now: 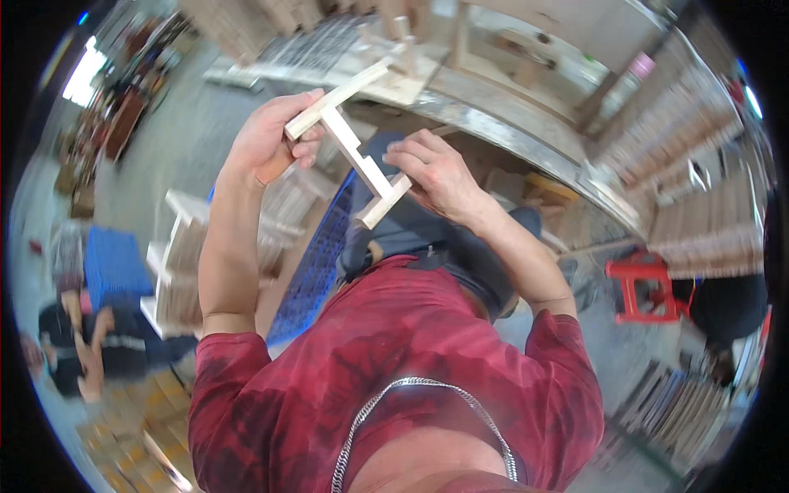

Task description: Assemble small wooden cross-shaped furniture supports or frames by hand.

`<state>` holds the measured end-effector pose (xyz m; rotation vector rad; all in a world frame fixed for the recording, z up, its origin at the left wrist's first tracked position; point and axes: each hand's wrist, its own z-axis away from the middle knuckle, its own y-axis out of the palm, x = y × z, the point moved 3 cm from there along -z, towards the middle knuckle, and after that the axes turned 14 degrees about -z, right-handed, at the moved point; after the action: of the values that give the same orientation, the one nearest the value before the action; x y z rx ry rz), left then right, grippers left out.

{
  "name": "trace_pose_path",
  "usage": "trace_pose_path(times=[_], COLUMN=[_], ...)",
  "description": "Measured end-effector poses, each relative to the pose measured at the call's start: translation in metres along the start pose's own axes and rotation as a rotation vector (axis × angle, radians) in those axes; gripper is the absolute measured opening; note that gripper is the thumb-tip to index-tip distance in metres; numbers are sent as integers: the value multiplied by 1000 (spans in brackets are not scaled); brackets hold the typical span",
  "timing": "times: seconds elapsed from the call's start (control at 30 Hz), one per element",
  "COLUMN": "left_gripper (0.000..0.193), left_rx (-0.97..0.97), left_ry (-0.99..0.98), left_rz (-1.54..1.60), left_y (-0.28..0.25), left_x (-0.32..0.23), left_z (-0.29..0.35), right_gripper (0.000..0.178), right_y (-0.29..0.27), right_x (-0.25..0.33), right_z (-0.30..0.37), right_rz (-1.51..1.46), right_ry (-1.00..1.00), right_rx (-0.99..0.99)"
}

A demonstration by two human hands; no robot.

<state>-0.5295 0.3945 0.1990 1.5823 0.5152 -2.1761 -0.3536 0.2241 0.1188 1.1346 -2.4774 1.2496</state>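
Between my hands is a pale wooden H-shaped frame, held up over my lap. One longer bar and one shorter bar are joined by a crosspiece with a notch in its edge. My left hand is closed on the near end of the longer bar, thumb on top and fingers curled beneath. At the shorter bar, my right hand has its fingers bent round the upper end; part of that grip is hidden behind the wood.
Ahead stands a worn workbench with wooden pieces on it. A blue crate and stacked wooden parts are at my left. On the right are a red stool and stacked boards. Another person is at far left.
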Motion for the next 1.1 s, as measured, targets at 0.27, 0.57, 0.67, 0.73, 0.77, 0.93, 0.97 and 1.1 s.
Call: trace_pose_path(times=[0.27,0.57,0.67,0.73,0.77,0.93,0.97,1.1], left_gripper=[18,30,26,21,22,24,24,24], left_rx=[-93,-29,44,153,152,202,226,243], left_ry=[516,745,582,355,354,305,297,260], left_rz=[-354,-504,-399,-394,-340,-397,-408,-433], left_y=[83,163,168,157,143,124,126,141], left_x=[78,45,59,65,72,88,89,80], left_z=[-96,-113,-135,-152,-161,-186,-186,-188], right_gripper=[24,26,40,33,27,33,37,45], right_y=[-27,-30,-49,-87,-134,-455,-501,-568], right_x=[-26,-35,-20,-21,-17,26,26,-26], right_z=[74,68,52,87,96,128,113,83], right_rz=[-717,-210,-481,187,177,1211,1261,1005], right_ry=[809,695,998,530,819,617,546,842], right_rx=[-585,-602,-359,-286,-285,-516,-380,-84])
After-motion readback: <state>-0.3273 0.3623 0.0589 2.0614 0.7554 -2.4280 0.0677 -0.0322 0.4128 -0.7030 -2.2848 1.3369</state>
